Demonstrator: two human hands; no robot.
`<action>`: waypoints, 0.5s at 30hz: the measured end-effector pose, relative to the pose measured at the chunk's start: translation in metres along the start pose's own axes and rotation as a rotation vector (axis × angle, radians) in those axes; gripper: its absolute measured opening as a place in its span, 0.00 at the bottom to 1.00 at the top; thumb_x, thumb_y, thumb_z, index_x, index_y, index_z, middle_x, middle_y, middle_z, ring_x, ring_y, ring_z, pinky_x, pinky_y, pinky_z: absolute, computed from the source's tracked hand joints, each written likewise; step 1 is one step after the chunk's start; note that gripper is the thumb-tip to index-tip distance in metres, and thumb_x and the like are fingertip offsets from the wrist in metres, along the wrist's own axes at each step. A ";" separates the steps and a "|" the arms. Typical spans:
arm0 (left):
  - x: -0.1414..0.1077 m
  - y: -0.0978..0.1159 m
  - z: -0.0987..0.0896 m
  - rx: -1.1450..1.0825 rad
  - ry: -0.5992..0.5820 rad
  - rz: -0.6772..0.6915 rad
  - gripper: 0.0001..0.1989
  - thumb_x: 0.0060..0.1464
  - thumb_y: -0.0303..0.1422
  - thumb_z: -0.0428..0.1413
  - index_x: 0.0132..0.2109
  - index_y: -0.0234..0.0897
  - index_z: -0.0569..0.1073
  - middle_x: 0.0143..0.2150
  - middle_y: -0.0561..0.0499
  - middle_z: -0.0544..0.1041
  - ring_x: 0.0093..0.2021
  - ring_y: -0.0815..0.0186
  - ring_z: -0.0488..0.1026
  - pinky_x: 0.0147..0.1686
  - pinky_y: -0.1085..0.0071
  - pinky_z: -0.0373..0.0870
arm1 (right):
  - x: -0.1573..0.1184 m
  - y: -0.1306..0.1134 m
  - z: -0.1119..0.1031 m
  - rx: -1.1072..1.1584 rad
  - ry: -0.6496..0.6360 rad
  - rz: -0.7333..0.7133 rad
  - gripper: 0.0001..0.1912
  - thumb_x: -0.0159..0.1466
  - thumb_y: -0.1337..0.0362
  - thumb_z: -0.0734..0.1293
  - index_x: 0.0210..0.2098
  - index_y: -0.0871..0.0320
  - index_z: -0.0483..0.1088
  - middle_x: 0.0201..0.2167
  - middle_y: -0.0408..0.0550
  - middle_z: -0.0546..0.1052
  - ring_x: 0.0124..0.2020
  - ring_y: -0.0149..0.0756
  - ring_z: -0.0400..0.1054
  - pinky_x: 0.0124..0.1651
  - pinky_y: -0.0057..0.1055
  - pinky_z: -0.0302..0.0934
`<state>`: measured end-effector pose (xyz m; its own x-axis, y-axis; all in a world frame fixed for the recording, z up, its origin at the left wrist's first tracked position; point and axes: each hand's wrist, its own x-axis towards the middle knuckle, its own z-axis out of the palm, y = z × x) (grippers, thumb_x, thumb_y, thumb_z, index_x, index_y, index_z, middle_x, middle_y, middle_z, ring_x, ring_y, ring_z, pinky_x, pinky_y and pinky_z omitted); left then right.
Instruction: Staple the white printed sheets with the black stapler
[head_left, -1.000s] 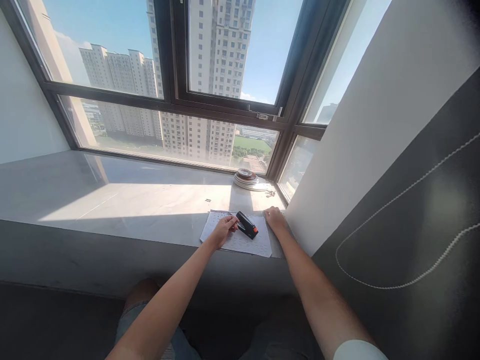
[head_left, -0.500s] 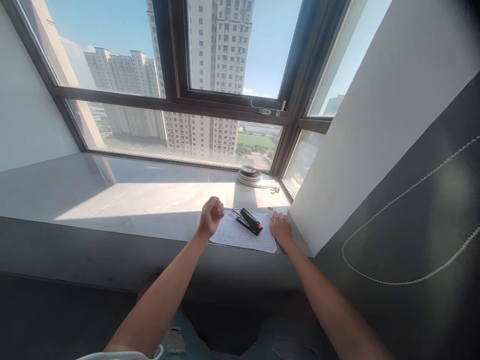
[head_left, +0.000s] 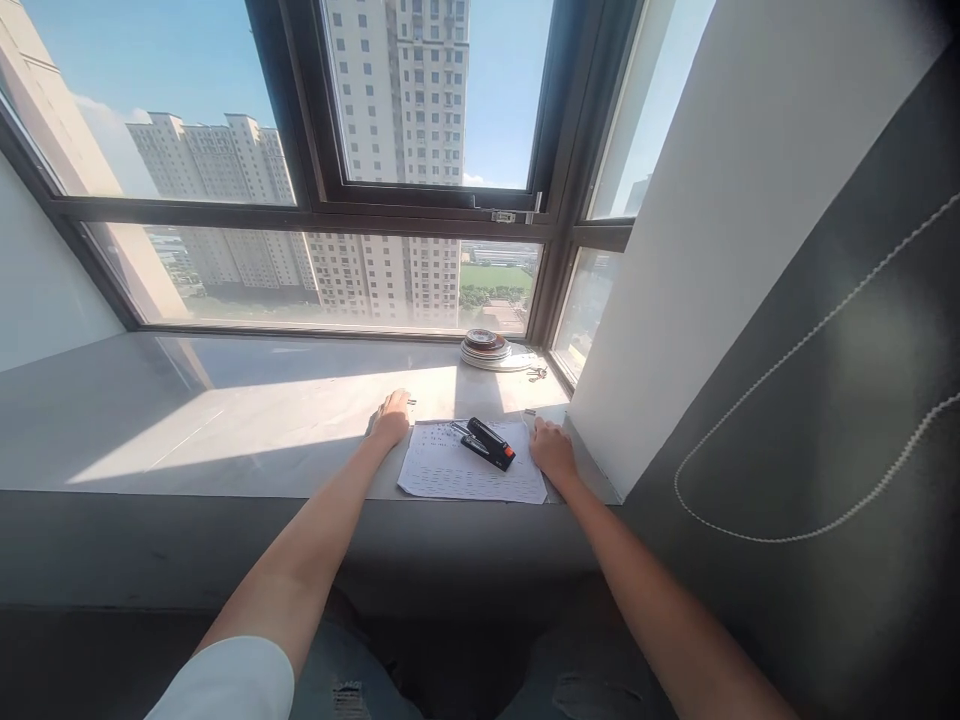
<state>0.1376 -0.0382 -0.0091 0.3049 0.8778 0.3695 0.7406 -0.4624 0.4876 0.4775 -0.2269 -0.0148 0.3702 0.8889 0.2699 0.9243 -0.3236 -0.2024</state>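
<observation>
My left hand [head_left: 391,415] rests on the window sill left of the paper, its fingers loosely extended. A small dark strip, perhaps staples [head_left: 412,402], lies right at its fingertips. On the sill just right of the paper is my right hand [head_left: 553,447], fingers curled in a loose fist, showing nothing held. Another small strip [head_left: 529,411] sits in front of that hand. Between the hands, a black stapler [head_left: 491,440] with an orange-red end lies tilted, its arm spread open, on top of the written sheets [head_left: 469,485].
Behind the paper, a stack of round plates or lids [head_left: 487,350] stands near the window corner, with keys [head_left: 538,373] beside it. A beaded blind cord [head_left: 780,540] hangs in a loop on the right. The sill's front edge [head_left: 225,492] runs below the paper.
My left hand has come down from a raised, closed pose over the paper's left side to the sill at the left. A small strip now shows beside it. The view has shifted slightly.
</observation>
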 end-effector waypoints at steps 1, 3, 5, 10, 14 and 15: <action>0.002 0.000 0.003 0.019 -0.024 0.012 0.26 0.56 0.24 0.53 0.61 0.39 0.77 0.65 0.35 0.76 0.69 0.47 0.67 0.66 0.51 0.62 | 0.001 0.001 0.001 -0.005 -0.006 0.004 0.14 0.74 0.69 0.57 0.50 0.60 0.73 0.47 0.63 0.79 0.50 0.51 0.71 0.48 0.40 0.58; 0.002 -0.002 0.005 0.051 -0.065 0.036 0.26 0.56 0.25 0.54 0.61 0.40 0.78 0.63 0.37 0.79 0.68 0.48 0.69 0.65 0.53 0.63 | 0.001 0.002 0.002 -0.004 -0.016 0.006 0.14 0.74 0.69 0.56 0.51 0.60 0.72 0.47 0.62 0.78 0.51 0.50 0.71 0.49 0.39 0.58; -0.002 -0.002 0.004 0.080 -0.084 0.051 0.23 0.58 0.26 0.53 0.58 0.40 0.79 0.60 0.38 0.80 0.65 0.48 0.71 0.63 0.54 0.64 | 0.001 0.002 0.002 0.013 -0.022 0.005 0.15 0.75 0.69 0.55 0.52 0.60 0.72 0.47 0.62 0.78 0.51 0.50 0.71 0.49 0.39 0.58; -0.022 0.003 -0.001 0.138 -0.074 0.039 0.16 0.62 0.25 0.50 0.51 0.38 0.78 0.51 0.38 0.79 0.56 0.49 0.72 0.56 0.57 0.68 | 0.001 0.003 0.002 0.044 -0.025 0.000 0.14 0.76 0.68 0.55 0.52 0.60 0.71 0.46 0.61 0.78 0.51 0.50 0.71 0.50 0.38 0.58; -0.036 0.006 -0.005 0.126 -0.041 0.015 0.14 0.64 0.24 0.48 0.50 0.35 0.76 0.52 0.36 0.75 0.55 0.50 0.71 0.54 0.58 0.68 | 0.001 0.002 0.000 0.046 -0.027 0.004 0.14 0.76 0.68 0.55 0.50 0.60 0.71 0.47 0.61 0.78 0.51 0.49 0.71 0.50 0.39 0.58; -0.040 0.007 -0.006 0.115 -0.037 0.010 0.13 0.65 0.24 0.48 0.48 0.36 0.76 0.52 0.36 0.74 0.54 0.50 0.71 0.52 0.58 0.68 | 0.001 0.001 -0.001 0.046 -0.031 0.005 0.14 0.76 0.69 0.55 0.50 0.60 0.71 0.47 0.61 0.78 0.51 0.49 0.71 0.50 0.39 0.58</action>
<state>0.1270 -0.0771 -0.0151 0.3332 0.8781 0.3434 0.8005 -0.4559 0.3891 0.4794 -0.2264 -0.0143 0.3714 0.8971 0.2394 0.9169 -0.3137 -0.2469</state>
